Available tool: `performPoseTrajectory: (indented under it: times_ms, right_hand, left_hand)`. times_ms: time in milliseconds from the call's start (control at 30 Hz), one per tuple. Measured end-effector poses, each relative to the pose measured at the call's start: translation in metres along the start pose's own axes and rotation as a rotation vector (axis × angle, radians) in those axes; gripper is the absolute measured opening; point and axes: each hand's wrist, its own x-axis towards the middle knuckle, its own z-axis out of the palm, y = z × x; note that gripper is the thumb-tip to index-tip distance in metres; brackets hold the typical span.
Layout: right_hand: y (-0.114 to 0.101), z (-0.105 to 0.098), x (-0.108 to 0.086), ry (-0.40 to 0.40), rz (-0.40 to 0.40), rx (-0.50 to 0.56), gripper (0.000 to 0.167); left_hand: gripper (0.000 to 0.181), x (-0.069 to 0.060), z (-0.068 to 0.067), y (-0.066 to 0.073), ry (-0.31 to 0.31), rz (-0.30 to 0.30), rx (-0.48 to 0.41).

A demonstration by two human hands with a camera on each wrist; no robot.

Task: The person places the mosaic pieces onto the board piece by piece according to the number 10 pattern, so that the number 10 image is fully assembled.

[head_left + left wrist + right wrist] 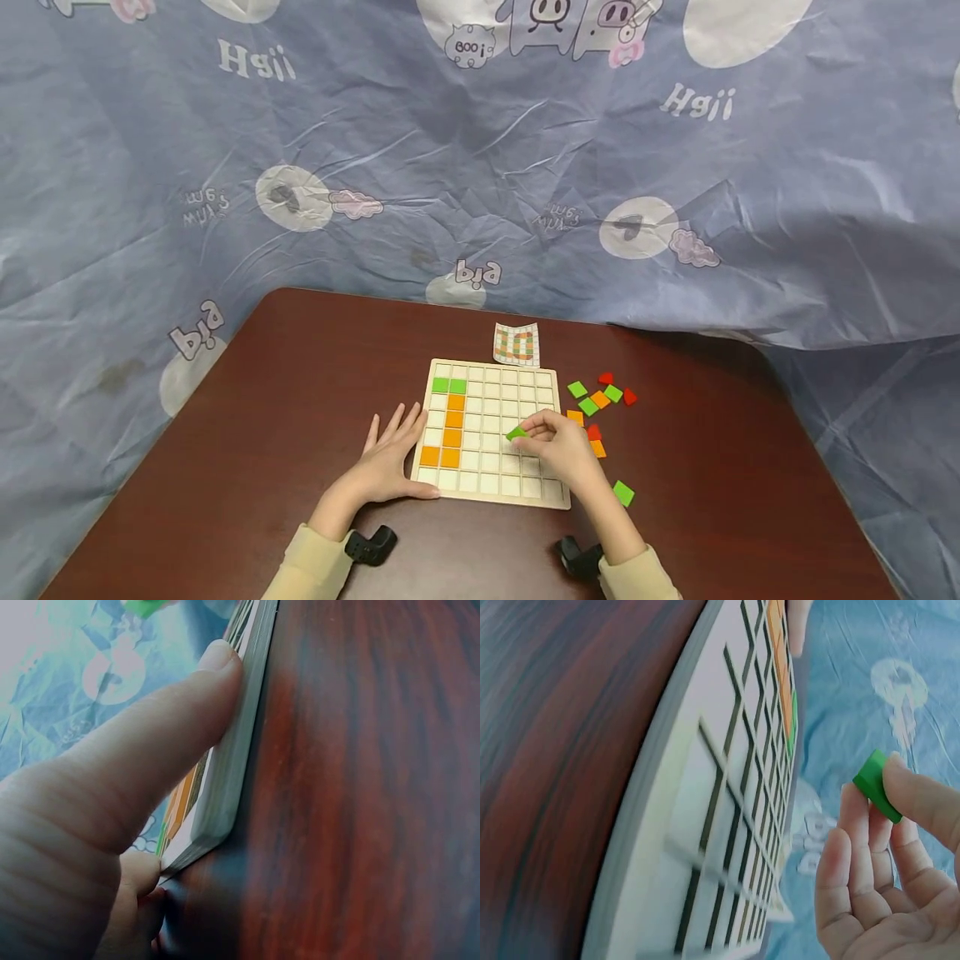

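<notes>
A wooden grid board (491,502) lies on the table, with several green tiles (441,385) and orange tiles (453,419) set in its left columns. My left hand (390,462) rests at the board's lower left corner, fingers spread along the left side and thumb on the front edge. The left wrist view shows that thumb (172,712) straight against the edge. Over the board's right half, my right hand (558,446) pinches a green tile (516,433) between thumb and fingers. In the right wrist view this green tile (877,786) is held off the board.
Loose green, orange and red tiles (600,400) lie right of the board. One green tile (623,492) lies nearer the front, by the right forearm. A small paper pattern card (517,344) touches the board's back edge. A patterned blue cloth (450,167) hangs behind the table (337,333).
</notes>
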Motion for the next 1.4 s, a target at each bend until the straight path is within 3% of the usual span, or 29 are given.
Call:
performPoseTrajectory:
  times_ms: [300,633,1033,1200,1400]
  right_hand:
    - [-0.007,0.032,0.007,-0.104,-0.051,0.052,0.019]
    - [-0.012,0.048,0.008,-0.19,-0.085,-0.07,0.013]
    - [-0.008,0.056,0.01,-0.189,-0.139,-0.177,0.008]
    - [-0.009,0.061,0.008,-0.147,-0.211,-0.25,0.009]
    - [-0.01,0.064,0.007,-0.125,-0.212,-0.265,0.01]
  left_hand:
    - [0.12,0.001,0.0,0.003,0.01,-0.004,-0.005]
    - [0.121,0.003,0.001,0.003,0.01,-0.005,-0.008]
    - [0.12,0.002,0.002,0.001,0.019,-0.001,0.003]
    - [0.12,-0.001,0.002,0.001,0.026,0.003,-0.007]
    - [0.119,-0.002,0.001,0.001,0.028,0.001,-0.007]
